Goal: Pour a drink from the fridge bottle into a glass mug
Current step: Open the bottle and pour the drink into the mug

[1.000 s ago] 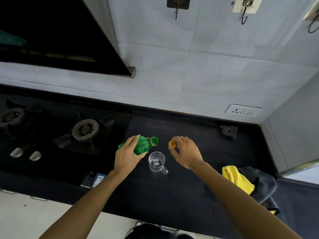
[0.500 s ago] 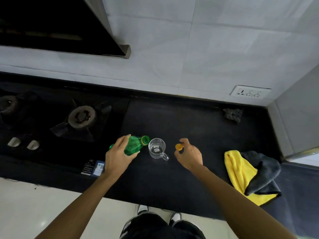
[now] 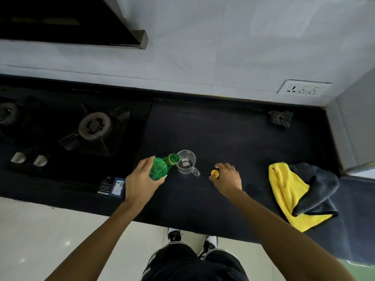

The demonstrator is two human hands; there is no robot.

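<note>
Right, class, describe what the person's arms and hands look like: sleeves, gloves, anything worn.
Both arms are bare: no sleeves reach the left forearm or right forearm. The left hand and right hand wear no gloves, and no watch or bracelet shows at either wrist.

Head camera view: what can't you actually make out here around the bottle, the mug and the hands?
Head view only:
Whether drink is running from the bottle into the mug: clear glass, too small to tell.
Bottle base: hidden under the left hand.
Cap: partly covered by fingers of the right hand.
Sticker print: too small to read.
Far burner: cut off by the left edge.
</note>
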